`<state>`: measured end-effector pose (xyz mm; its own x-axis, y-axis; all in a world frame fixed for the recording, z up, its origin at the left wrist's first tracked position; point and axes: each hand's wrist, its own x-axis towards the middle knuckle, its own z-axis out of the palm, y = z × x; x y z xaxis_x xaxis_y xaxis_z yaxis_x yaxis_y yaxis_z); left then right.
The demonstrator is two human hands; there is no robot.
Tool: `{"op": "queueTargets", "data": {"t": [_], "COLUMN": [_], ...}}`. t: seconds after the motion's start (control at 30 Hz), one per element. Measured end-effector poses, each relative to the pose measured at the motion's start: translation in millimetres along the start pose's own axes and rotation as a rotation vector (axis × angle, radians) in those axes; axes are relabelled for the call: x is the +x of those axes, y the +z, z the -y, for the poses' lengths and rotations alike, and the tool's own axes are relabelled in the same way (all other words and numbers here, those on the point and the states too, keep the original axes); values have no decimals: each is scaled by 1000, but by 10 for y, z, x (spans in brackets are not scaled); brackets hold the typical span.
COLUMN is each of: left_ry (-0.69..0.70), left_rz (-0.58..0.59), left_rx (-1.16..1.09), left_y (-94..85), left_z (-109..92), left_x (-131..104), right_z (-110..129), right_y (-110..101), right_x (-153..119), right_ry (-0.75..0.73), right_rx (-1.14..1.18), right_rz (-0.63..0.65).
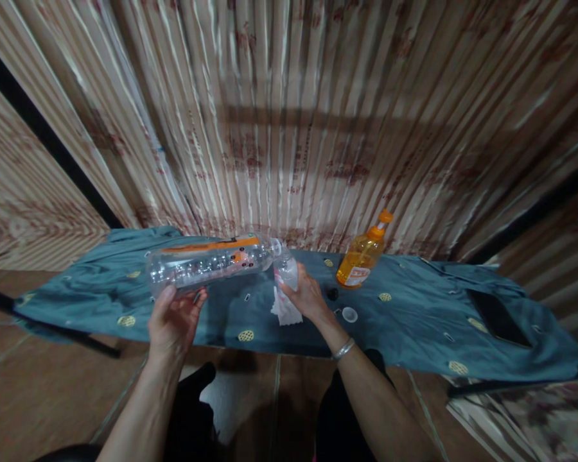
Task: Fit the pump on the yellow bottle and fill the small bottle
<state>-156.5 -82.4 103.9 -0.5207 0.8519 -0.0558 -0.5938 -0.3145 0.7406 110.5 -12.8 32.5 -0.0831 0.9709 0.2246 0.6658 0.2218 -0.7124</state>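
Observation:
My left hand point(176, 317) supports the base end of a large clear plastic bottle point(207, 263) with an orange band, its fingers curled under it. The large bottle lies nearly level in the air, its neck pointing right. Its mouth meets the top of a small clear bottle point(287, 271), tilted in my right hand point(306, 292), whose fingers are wrapped round it. A white tissue or wrapper point(288, 309) shows just below the small bottle. Whether liquid passes between the two bottles cannot be made out.
On the teal cloth-covered table point(221, 321), an orange pump bottle point(360, 260) stands to the right. Near it are a small black object point(333, 294) and a white round cap point(349, 314). A dark phone point(498, 317) lies far right. A patterned curtain point(293, 128) hangs behind.

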Motion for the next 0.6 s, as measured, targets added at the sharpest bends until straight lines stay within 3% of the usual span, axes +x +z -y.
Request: {"op": "queueTargets", "data": {"t": [0.33,0.6], "left_ry": [-36,19], "left_rz": [-11,18], "left_rx": [-36,-32], "left_y": [-17,-56], "left_z": [5,51], "left_x": [9,23], "right_z": [23,12], "right_y": [-12,-10], "right_x": [-9,-17], "right_ry": [-1,-14], "right_rx": [-12,2], "right_rz": [-6,-9]}}
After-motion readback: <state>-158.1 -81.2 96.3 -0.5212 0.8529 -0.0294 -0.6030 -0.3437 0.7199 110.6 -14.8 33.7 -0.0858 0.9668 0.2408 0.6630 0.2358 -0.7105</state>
